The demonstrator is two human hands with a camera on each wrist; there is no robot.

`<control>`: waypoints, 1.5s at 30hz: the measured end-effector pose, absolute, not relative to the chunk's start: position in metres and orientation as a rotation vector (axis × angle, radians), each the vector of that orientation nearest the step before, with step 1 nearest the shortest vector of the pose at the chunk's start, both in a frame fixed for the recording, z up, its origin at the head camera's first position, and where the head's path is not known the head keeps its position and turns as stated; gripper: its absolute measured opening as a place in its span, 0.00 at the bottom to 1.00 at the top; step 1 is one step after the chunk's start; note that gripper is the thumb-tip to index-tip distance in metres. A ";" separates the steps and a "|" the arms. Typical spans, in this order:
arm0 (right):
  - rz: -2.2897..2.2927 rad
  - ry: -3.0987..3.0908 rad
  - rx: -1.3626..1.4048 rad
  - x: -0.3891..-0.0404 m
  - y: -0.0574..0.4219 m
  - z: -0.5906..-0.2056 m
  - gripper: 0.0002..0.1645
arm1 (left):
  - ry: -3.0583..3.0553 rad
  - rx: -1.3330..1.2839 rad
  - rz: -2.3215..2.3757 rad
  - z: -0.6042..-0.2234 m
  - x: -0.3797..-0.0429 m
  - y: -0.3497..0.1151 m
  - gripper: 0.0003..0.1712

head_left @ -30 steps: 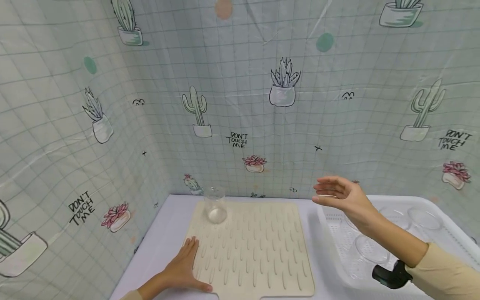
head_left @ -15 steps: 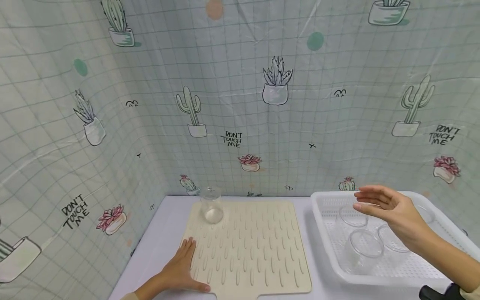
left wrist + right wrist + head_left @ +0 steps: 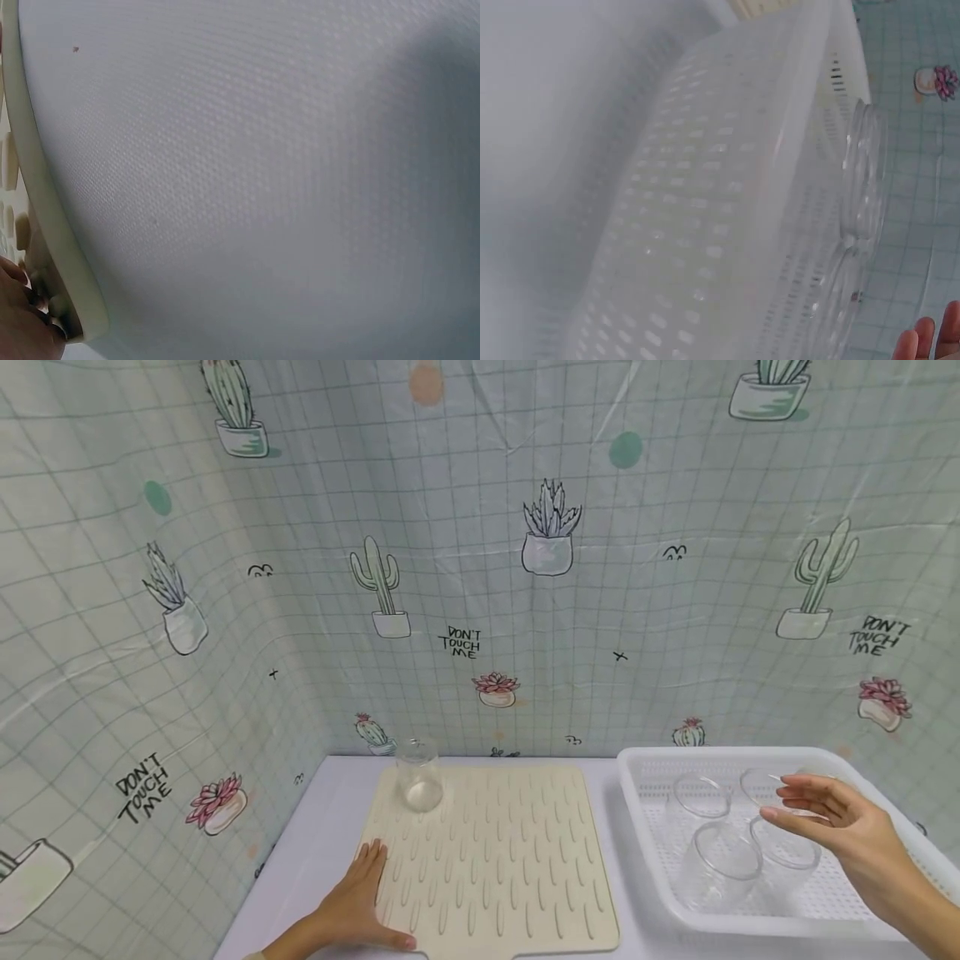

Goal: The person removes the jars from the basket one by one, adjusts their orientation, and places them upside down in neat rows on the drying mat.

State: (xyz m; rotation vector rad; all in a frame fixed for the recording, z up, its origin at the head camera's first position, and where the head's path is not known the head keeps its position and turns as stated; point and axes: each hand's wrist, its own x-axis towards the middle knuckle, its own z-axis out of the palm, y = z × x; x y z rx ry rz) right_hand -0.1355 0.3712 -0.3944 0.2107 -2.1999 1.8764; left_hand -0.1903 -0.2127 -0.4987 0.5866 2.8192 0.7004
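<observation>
While the left hand [image 3: 357, 897] splays over the mat's [image 3: 495, 852] edge, the right hand [image 3: 842, 823] hovers, unclasped, above cups [image 3: 720, 863].

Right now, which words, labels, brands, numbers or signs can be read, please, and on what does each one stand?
"DON'T TOUCH ME": patterned curtain, left side.
"DON'T TOUCH ME": patterned curtain, middle.
"DON'T TOUCH ME": patterned curtain, right side.
Small x-like marks and squiggles there form no words.
No text can be made out on the ribbed mat, clear cups or white basket.
</observation>
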 end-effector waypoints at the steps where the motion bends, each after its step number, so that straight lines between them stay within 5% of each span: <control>1: 1.866 -2.207 0.184 -0.134 0.374 -0.398 0.24 | 2.822 0.589 0.694 -0.499 -0.190 -0.213 0.77; 19: 1.472 -2.476 -0.124 -0.135 0.403 -0.428 0.29 | 2.801 0.591 0.699 -0.505 -0.195 -0.216 0.76; 45: 1.383 -2.788 0.075 -0.138 0.433 -0.460 0.34 | 2.783 0.582 0.703 -0.503 -0.195 -0.219 0.76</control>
